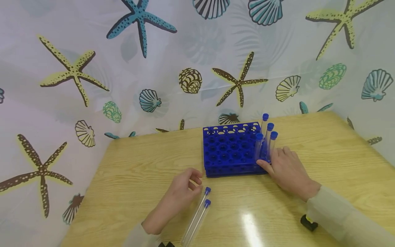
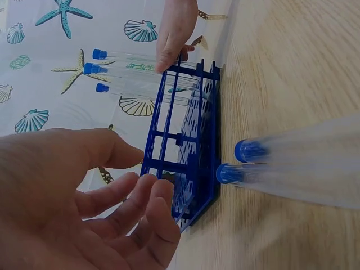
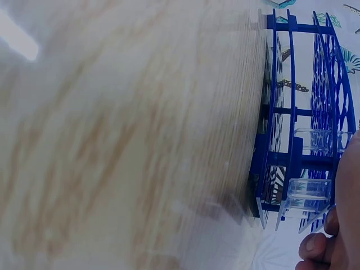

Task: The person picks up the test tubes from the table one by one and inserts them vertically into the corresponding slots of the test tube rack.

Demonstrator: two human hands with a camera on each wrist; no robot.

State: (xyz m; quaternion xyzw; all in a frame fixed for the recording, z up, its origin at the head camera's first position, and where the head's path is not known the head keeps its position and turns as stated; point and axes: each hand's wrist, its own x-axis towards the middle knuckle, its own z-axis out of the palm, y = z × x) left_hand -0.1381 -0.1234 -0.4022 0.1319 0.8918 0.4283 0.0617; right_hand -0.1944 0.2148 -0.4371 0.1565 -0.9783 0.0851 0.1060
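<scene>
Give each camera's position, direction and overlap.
Head: on the head, facing forward and down at the blue rack; left hand, right hand and sleeves show.
Left wrist: on that wrist, facing the rack; both hands show.
Right wrist: on that wrist, facing table and rack; part of the right hand shows.
Head and left wrist share both hands, rack, two lying tubes.

1. Left hand (image 2: 62,194): fingers loosely curled, by near end of blue rack (image 2: 194,163); contact unclear.
2. Right hand (image 2: 179,25) at rack's far end, thumb extended.
3. Three blue-capped tubes (image 2: 126,72) in rack, beside right hand.
4. Two loose tubes (image 2: 298,149), blue caps, on wooden table (image 2: 275,73), near left hand.
5. Starfish-and-shell cloth (image 2: 50,104) behind hands.
</scene>
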